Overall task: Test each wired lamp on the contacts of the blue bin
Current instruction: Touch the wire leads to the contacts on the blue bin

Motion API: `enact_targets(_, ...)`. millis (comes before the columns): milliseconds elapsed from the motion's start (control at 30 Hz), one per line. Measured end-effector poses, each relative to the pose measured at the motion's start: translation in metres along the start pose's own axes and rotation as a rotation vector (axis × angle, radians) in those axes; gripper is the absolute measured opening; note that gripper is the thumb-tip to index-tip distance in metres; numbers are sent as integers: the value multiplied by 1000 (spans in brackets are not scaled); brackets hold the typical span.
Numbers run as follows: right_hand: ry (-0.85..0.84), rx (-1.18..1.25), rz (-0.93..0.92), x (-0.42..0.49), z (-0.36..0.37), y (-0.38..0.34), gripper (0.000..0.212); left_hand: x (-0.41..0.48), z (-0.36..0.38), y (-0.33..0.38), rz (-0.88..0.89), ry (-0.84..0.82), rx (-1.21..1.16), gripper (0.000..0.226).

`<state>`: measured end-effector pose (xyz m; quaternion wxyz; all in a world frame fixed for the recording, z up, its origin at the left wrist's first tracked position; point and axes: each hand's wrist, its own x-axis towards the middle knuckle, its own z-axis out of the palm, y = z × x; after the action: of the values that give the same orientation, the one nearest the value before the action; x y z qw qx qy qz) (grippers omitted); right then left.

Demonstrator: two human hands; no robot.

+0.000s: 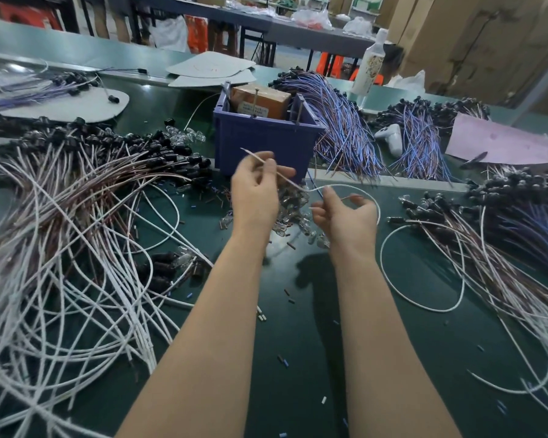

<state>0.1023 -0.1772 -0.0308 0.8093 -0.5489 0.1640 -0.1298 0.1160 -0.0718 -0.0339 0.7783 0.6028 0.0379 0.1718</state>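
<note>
Lying heaped at the left of the green table (314, 311), white-wired lamps (76, 216) with black sockets are seen, much tangled. Next, the left hand (255, 194) is raised just in front of the blue bin (266, 140), and a thin white lead (339, 185) is pinched between its thumb and fingertips, with one bare end sticking up to the left. The lead is judged light and limp, easily kinked, with stripped tips that would bend. It is best taken near each end so that the tips can be steered. Its lamp cannot be made out and would be fragile if glass. In the bin a brown box (260, 99) is held, with upright metal pins (255, 102) at it, taken to be the contacts. Below the hands, loose clear bulbs (295, 213) are scattered. The right hand (345, 216) is curled round the lead's looped part. Beyond the bin, blue-wired lamps (345, 137) are piled.
</note>
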Motion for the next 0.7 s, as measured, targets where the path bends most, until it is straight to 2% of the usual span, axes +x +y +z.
enact_targets(67,-11,-247,-59,-3,-6,-8,40,5,-8,3,61,207,66,9)
enact_targets(133,-140,-542,34,-7,-12,-16,29,9,-17,8,130,370,139,14)
enact_targets(200,-272,-975,90,-12,-16,-25,23,10,-22,13,174,461,187,20)
enact_targets(267,-278,-1196,5,-16,-16,-33,35,12,-24,19,191,501,186,24)
enact_targets(333,-245,-1184,-136,-20,-13,-43,41,15,-25,27,191,529,184,28)
enact_targets(400,-293,-1095,-265,-26,-8,-54,22,16,-24,36,171,529,113,30)
enact_targets(433,-338,-981,-285,-29,-5,-59,18,17,-24,40,164,516,65,31)
enact_targets(500,-462,-619,-188,-35,2,-70,31,20,-23,51,153,492,10,30)
enact_targets(567,-634,-351,-75,-39,7,-82,28,25,-24,63,165,484,-43,24)
enact_targets(633,-755,-402,-137,-39,9,-88,18,29,-27,76,207,460,-43,18)
enact_targets(700,-781,-623,-300,-36,12,-92,17,32,-32,86,257,409,47,15)
